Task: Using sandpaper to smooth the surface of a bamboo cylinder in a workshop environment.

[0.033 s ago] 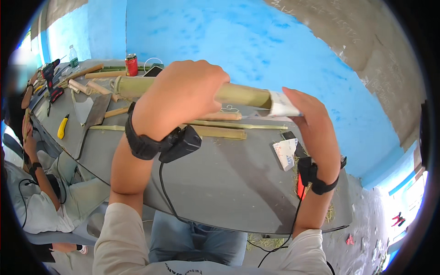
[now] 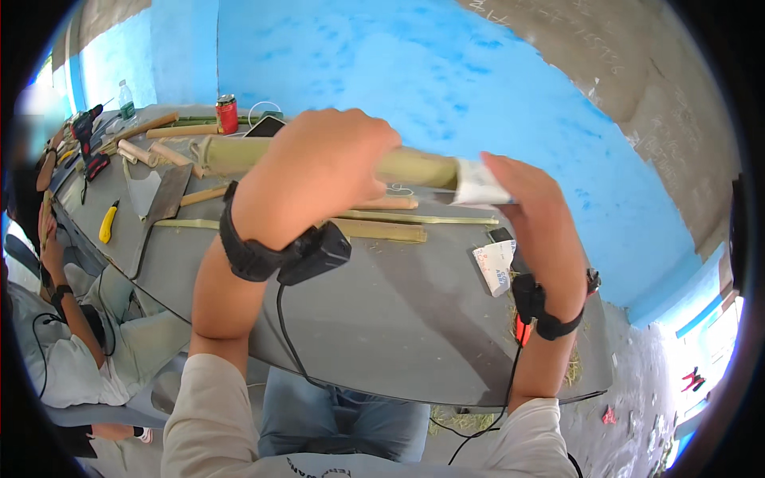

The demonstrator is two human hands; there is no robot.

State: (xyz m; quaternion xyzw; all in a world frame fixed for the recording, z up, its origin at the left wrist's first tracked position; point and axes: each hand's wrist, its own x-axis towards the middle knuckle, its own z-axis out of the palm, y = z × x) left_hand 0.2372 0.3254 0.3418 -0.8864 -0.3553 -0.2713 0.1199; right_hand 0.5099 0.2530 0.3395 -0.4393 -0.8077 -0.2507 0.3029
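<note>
A thick green-yellow bamboo tube (image 2: 421, 168) is held up level over the table's far side. My left hand (image 2: 327, 163) is wrapped over its middle, back of the hand upward. My right hand (image 2: 530, 190) grips a white-backed printed sheet, which looks like sandpaper (image 2: 480, 182), folded round the tube's right end. The right fingers are partly hidden behind the sheet. Split bamboo strips (image 2: 382, 230) lie on the table below the tube. Another piece of sandpaper (image 2: 495, 267) rests near my right forearm, beside a dark block.
On the grey table (image 2: 382, 319) at left are a hatchet-like blade (image 2: 169, 195), a yellow utility knife (image 2: 109, 223), a power drill (image 2: 89, 135) and bamboo pieces. A red can (image 2: 227, 115) and a phone (image 2: 265, 127) stand farther back. Another person (image 2: 72, 327) sits at left. Cables hang from my wrist devices.
My right hand and the sandpaper have shifted slightly left along the bamboo tube. My left hand stays nearly in place on the tube.
</note>
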